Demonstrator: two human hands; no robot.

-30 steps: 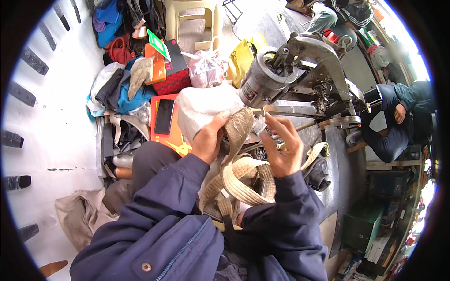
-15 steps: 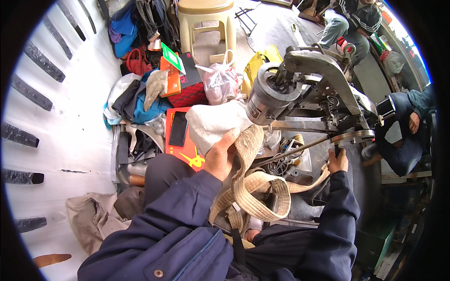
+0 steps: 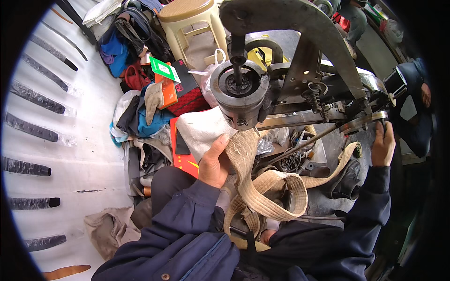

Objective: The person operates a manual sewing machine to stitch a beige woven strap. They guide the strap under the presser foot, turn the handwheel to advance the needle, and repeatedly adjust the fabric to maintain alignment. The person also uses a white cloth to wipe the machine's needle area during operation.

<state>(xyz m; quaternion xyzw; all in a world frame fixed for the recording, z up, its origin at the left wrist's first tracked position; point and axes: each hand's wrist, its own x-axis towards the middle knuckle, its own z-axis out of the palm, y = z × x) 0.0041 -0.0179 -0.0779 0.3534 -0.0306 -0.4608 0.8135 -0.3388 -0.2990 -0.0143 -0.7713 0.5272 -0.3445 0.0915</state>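
My left hand (image 3: 214,165) grips a beige woven webbing strap (image 3: 280,202) together with a piece of off-white cloth (image 3: 200,130), its thumb pointing up. Both materials run under the round metal head of a hand-cranked sewing machine (image 3: 244,102). From there the strap loops loosely down over my lap, and its far end trails to the right. At the right, my right hand (image 3: 383,146) is closed round the crank handle on the rim of the machine's handwheel (image 3: 363,123). The needle area beneath the head is hidden.
A black shoe (image 3: 346,180) lies under the strap's end. Bags, clothes and a red box (image 3: 187,104) pile up at the left, near a beige stool (image 3: 190,23). Patterned white sheeting (image 3: 93,159) borders the left. Other people sit at the far right.
My right hand has swung the crank handle from the wheel's near side to its right side. The view has shifted closer to the machine. My left hand keeps its hold.
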